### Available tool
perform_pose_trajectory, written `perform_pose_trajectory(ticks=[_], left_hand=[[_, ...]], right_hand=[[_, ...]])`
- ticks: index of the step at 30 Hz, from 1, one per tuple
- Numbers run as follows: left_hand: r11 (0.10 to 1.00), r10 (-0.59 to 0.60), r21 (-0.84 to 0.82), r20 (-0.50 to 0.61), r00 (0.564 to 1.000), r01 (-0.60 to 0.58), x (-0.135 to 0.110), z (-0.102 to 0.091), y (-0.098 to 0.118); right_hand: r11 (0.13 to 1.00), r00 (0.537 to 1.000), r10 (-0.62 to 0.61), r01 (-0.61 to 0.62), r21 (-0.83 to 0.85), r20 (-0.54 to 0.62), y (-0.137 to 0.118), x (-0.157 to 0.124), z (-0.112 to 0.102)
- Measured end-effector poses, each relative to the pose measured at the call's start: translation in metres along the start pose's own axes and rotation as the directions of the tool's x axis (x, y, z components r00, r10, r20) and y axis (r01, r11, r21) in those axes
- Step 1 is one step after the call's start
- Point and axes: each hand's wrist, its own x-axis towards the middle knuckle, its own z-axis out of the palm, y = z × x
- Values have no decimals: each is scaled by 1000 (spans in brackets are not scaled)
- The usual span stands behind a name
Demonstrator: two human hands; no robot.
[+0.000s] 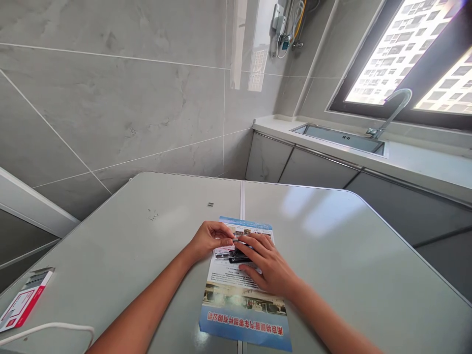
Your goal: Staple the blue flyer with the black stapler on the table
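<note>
A black stapler (239,256) lies on a printed leaflet (243,301), its metal magazine (223,255) sticking out to the left. My right hand (271,268) rests over the stapler, with the fingers on its far side and the thumb on its near side. The hand covers much of the stapler's body. Just beyond the magazine, the thumb and forefinger of my left hand (210,239) are pinched together by my right fingertips. Whatever sits in that pinch is too small and covered to make out.
Two short staple strips (210,204) lie farther back on the pale table (177,206), and loose staples (152,215) are left of them. A red and white staple box (27,300) and a white cable (62,325) sit at the left edge. A sink counter (424,160) stands behind right.
</note>
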Motion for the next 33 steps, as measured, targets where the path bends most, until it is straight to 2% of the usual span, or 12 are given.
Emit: perform_pose_trajectory(ticks=[7,9,10,11,12,14,15,17,19,20,25,33], left_hand=[[998,59,17,1,998,-59,0,2,4],[987,108,129,-78,991,-97,0,-2,6],[962,138,251,-118,983,-105,0,-5,7],[911,172,399,-148,974,-100,1,-10,7],[818,208,569,-150,967,-87,1,-15,6],[550,287,832,-108,952,-72,3,-28,2],[443,301,894,-80,950,-65,4,-35,-1],[286,325,958,-77,942,-20,6,-47,-8],[189,287,981,-91,954,36,8,-57,-15],[156,255,987,-89,963,50,8,-61,-18],[114,117,989,-105,988,92,8,-69,-24],[102,162,991,-106,981,90,9,-64,-22]], right_hand=[[997,995,22,-15,74,-95,6,-3,3],[990,977,110,-92,106,-182,17,-5,1],[982,957,175,-151,117,-233,26,-7,0],[967,927,250,-223,124,-279,38,-9,-2],[947,892,321,-297,122,-317,51,-13,-3],[881,811,466,-461,104,-353,81,-23,-6],[839,770,532,-534,101,-352,95,-28,-7],[757,702,645,-641,127,-302,120,-39,-8],[704,665,709,-685,187,-234,134,-45,-7],[694,663,720,-688,213,-207,138,-47,-6],[713,697,700,-674,193,-155,137,-44,0],[706,677,707,-686,175,-203,139,-43,3]])
